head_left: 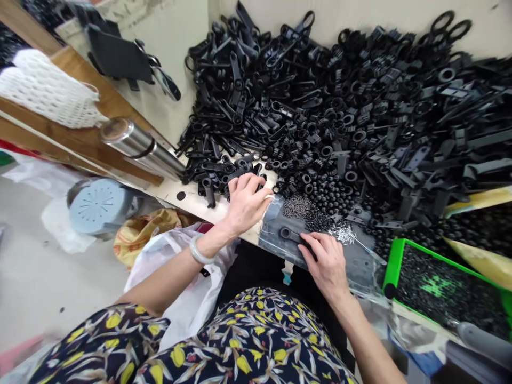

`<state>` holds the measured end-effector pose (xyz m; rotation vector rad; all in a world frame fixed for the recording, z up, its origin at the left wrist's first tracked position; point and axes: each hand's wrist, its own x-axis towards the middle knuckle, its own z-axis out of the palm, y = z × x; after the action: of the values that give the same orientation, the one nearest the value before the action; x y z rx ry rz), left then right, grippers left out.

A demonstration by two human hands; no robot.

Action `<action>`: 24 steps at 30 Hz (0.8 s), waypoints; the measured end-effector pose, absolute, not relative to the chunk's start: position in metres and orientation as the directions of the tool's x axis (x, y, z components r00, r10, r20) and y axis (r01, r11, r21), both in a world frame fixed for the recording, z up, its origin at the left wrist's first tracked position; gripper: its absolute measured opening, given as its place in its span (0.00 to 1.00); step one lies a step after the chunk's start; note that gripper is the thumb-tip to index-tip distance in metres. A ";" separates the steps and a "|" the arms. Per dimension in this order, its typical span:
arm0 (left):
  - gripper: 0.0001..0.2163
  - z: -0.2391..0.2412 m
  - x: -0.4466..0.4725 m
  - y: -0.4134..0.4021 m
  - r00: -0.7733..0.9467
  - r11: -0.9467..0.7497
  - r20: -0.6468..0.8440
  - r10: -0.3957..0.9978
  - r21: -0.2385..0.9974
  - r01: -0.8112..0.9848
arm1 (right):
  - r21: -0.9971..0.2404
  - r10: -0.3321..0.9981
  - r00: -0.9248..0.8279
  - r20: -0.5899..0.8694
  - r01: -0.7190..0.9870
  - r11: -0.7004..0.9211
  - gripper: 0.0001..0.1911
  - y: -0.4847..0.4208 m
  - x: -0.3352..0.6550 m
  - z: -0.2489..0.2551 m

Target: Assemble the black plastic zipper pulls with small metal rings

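Note:
My left hand reaches over the edge of the pile, its curved fingers apart above small black plastic parts. Nothing shows clearly in its grasp. On the dark work mat lies a black ring-ended plastic part, its ring pointing left. The fingers of my right hand close on the other end of that part and hide it. Beside the right hand are small silvery pins. Tiny grey pieces and black beads lie just beyond the mat.
A large heap of black parts covers the back of the table. A steel flask leans at the left near white foam netting. At the right sits a green tray of small black pieces. A blue stool stands lower left.

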<state>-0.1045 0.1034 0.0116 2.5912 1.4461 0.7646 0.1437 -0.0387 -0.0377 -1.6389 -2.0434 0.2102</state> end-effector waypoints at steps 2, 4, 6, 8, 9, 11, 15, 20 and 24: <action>0.09 0.010 -0.090 0.108 0.504 -0.601 0.357 0.786 0.257 0.757 | -0.438 0.951 -0.131 0.279 0.865 0.247 0.14 -0.039 0.146 -0.037; 0.09 0.007 -0.080 0.111 0.521 -0.604 0.337 0.785 0.228 0.763 | -0.446 0.955 -0.122 0.272 0.863 0.237 0.14 -0.040 0.150 -0.038; 0.10 0.004 -0.078 0.112 0.501 -0.576 0.319 0.805 0.218 0.788 | -0.447 0.956 -0.119 0.268 0.864 0.232 0.13 -0.040 0.153 -0.039; 0.10 0.001 -0.079 0.112 0.475 -0.549 0.311 0.823 0.220 0.807 | -0.445 0.956 -0.119 0.269 0.865 0.232 0.14 -0.041 0.154 -0.040; 0.10 0.001 -0.080 0.111 0.465 -0.541 0.312 0.828 0.231 0.809 | -0.445 0.955 -0.120 0.271 0.864 0.235 0.14 -0.041 0.154 -0.039; 0.09 0.002 -0.079 0.105 0.456 -0.542 0.316 0.832 0.283 0.792 | -0.459 0.953 -0.132 0.271 0.853 0.249 0.14 -0.040 0.153 -0.036; 0.07 0.009 -0.062 0.080 0.522 -0.601 0.298 0.799 0.426 0.676 | -0.513 0.957 -0.111 0.269 0.824 0.240 0.15 -0.036 0.159 -0.024; 0.07 0.020 -0.020 0.065 0.614 -0.683 0.329 0.718 0.506 0.527 | -0.580 0.945 0.154 0.289 0.813 0.045 0.11 -0.027 0.194 -0.011; 0.09 0.017 0.023 0.086 0.697 -0.769 0.336 0.634 0.373 0.519 | -0.608 0.909 0.268 0.318 0.794 -0.021 0.12 -0.025 0.214 -0.006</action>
<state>0.0234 0.0858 0.0167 2.6582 0.9200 0.6621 0.2137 -0.0248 -0.0063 -1.8298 -1.5453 0.2067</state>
